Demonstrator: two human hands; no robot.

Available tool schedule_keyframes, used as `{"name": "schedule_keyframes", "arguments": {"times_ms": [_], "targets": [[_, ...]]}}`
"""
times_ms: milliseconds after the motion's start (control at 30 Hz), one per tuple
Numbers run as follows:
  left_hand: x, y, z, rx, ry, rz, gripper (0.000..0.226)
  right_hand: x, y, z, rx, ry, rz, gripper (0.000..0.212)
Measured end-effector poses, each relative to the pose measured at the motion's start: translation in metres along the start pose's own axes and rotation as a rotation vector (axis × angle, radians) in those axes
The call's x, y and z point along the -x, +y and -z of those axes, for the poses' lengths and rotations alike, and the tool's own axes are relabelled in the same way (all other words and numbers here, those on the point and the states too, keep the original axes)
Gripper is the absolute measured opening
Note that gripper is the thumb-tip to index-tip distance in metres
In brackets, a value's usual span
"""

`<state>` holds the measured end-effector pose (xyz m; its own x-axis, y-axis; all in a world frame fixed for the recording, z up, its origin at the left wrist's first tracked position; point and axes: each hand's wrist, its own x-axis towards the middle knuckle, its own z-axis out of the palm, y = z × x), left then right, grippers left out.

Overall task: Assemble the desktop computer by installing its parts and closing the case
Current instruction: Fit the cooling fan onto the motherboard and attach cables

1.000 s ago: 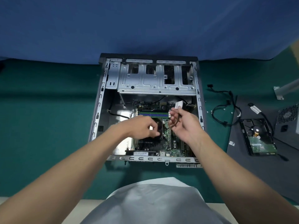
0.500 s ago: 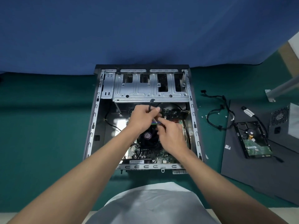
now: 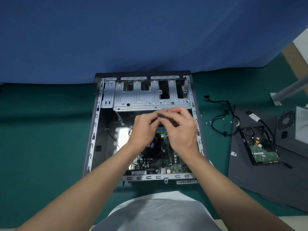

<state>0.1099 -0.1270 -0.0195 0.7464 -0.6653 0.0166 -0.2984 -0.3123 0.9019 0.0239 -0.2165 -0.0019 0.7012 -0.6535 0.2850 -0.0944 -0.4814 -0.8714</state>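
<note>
My only view is head-worn, looking forward and steeply down. It sits close above the open computer case [image 3: 145, 127] on the green tabletop [image 3: 46, 139]. The blue backdrop [image 3: 133, 34] fills the far half.

A blue cloth backdrop [image 3: 116, 35] hangs behind a green-covered table [image 3: 41, 139] — evenly lit (pale wall [image 3: 302, 42] far right).

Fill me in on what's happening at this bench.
A person is putting a desktop computer together. The case lies open on the green table, motherboard already inside. Both hands meet over it just below the drive cage: the left hand and right hand pinch a small dark part, too blurred to identify. To the right, a hard drive, loose cables and the power supply lie outside the case.
</note>
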Motion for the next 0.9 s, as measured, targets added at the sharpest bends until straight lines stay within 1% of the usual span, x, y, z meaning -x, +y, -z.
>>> {"name": "schedule_keyframes", "arguments": {"times_ms": [67, 133, 200, 333, 467, 533, 633, 900], "targets": [[-0.0004, 0.0002, 0.0014, 0.028, -0.014, -0.007, 0.028, 0.0054, -0.0007, -0.0032, 0.06, 0.022, 0.106, 0.017], [0.0005, 0.0001, 0.0014, 0.032, -0.02, 0.002, 0.032, 0.0079, -0.0002, -0.0058, 0.095, 0.037, 0.137, 0.017], [0.0017, -0.0004, 0.0006, 0.012, -0.012, 0.024, 0.033, 0.0082, 0.0009, -0.0065, 0.087, 0.037, 0.117, 0.017], [0.0013, -0.0049, 0.0007, -0.03, -0.02, 0.07, 0.031, 0.0058, 0.0024, -0.0045, 0.02, 0.027, -0.008, 0.013], [-0.0008, -0.0001, 0.0011, -0.037, -0.006, 0.041, 0.024, 0.0038, 0.0024, -0.0035, -0.045, 0.033, -0.09, 0.013], [-0.0011, 0.0009, 0.0002, -0.035, -0.016, 0.049, 0.026, 0.0036, 0.002, -0.0043, -0.052, 0.051, -0.108, 0.013], [-0.0017, -0.0022, -0.0013, -0.058, -0.032, 0.081, 0.029, 0.003, 0.0015, -0.0062, -0.06, 0.077, -0.101, 0.011], [-0.0013, -0.0029, -0.0043, -0.061, 0.004, 0.061, 0.027, 0.004, 0.0022, -0.0073, -0.003, 0.09, -0.011, 0.009]]}}
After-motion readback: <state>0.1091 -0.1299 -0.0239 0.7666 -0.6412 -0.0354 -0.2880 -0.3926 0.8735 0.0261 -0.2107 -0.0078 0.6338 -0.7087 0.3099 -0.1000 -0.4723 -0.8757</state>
